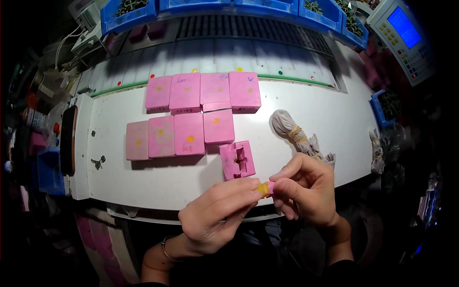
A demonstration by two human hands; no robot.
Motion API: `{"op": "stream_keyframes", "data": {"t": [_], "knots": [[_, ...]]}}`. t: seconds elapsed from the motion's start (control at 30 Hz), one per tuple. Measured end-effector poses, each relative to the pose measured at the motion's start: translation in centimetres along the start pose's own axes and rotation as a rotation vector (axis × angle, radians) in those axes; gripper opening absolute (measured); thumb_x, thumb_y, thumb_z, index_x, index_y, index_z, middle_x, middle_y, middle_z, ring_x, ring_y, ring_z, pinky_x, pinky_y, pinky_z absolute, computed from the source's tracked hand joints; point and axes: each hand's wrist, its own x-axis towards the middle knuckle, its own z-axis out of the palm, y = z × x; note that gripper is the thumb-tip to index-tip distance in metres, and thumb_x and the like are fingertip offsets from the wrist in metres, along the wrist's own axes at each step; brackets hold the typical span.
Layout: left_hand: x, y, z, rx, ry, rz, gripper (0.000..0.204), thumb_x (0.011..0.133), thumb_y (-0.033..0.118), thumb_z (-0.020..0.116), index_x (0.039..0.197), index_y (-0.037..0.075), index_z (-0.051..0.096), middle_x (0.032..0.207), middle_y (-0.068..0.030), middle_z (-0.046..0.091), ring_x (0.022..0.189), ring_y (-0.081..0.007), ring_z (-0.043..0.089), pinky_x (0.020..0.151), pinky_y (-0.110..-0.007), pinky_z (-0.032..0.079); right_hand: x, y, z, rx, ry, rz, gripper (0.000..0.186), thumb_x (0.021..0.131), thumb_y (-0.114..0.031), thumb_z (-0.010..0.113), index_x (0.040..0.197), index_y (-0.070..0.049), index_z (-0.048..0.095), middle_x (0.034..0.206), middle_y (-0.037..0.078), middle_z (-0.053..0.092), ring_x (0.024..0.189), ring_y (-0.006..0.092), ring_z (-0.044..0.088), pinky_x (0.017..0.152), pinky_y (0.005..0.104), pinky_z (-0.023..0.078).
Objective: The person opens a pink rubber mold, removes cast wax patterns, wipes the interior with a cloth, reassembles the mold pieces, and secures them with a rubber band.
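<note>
Head view: a small yellow-and-pink piece [265, 188] is located on the near side of the notched pink block [230, 161], slightly to its right. Left hand [217, 210]: fingers grasping the yellow part. Right hand [308, 193]: fingers pinching the pink end. Beyond and left of the block, two rows of plain pink blocks [189, 134] occupy the worktop [112, 179]; right of it, a banded pale bundle [284, 123].

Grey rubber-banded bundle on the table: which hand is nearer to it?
Right. Your right hand is just below the grey bundle, overlapping its lower end in view; your left hand is farther down and left.
</note>
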Motion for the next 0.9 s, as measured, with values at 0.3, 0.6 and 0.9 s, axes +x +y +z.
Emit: {"op": "stream_keyframes", "data": {"t": [0.3, 0.6, 0.9], "knots": [[-0.1, 1.1, 0.9, -0.315, 0.098, -0.353, 0.029, 0.082, -0.006, 0.063, 0.110, -0.008, 0.056, 0.106, -0.0184, 0.063, 0.095, -0.0199, 0.064, 0.081, -0.028, 0.054, 0.1, 2.4, 2.1, -0.955, 0.196, -0.898, 0.041, 0.073, 0.005, 0.068, 0.113, 0.007, 0.060, 0.108, 0.018, 0.055, 0.083, 0.0214, 0.058, 0.061, 0.0239, 0.049], [1.7, 0.2, 0.0, -0.680, -0.023, -0.767, 0.037, 0.098, 0.013, 0.043, 0.126, -0.011, 0.043, 0.112, -0.0205, 0.060, 0.100, -0.0223, 0.062, 0.086, -0.030, 0.052, 2.2, 0.4, 1.1, -1.210, 0.056, -0.952, 0.052, 0.066, -0.006, 0.075, 0.113, 0.008, 0.057, 0.112, 0.024, 0.054, 0.098, 0.0343, 0.055, 0.080, 0.0366, 0.049], [-0.2, -1.7, 0.7, 0.310, 0.271, -0.024, 0.031, 0.082, 0.001, 0.064, 0.113, 0.002, 0.059, 0.098, -0.0102, 0.052, 0.075, -0.0152, 0.051, 0.059, -0.024, 0.045, 5.9, 4.0, -4.7, -1.525, 0.387, -0.704, 0.037, 0.076, -0.010, 0.068, 0.108, 0.004, 0.056, 0.104, 0.019, 0.051, 0.091, 0.0340, 0.051, 0.078, 0.0395, 0.045]]}}
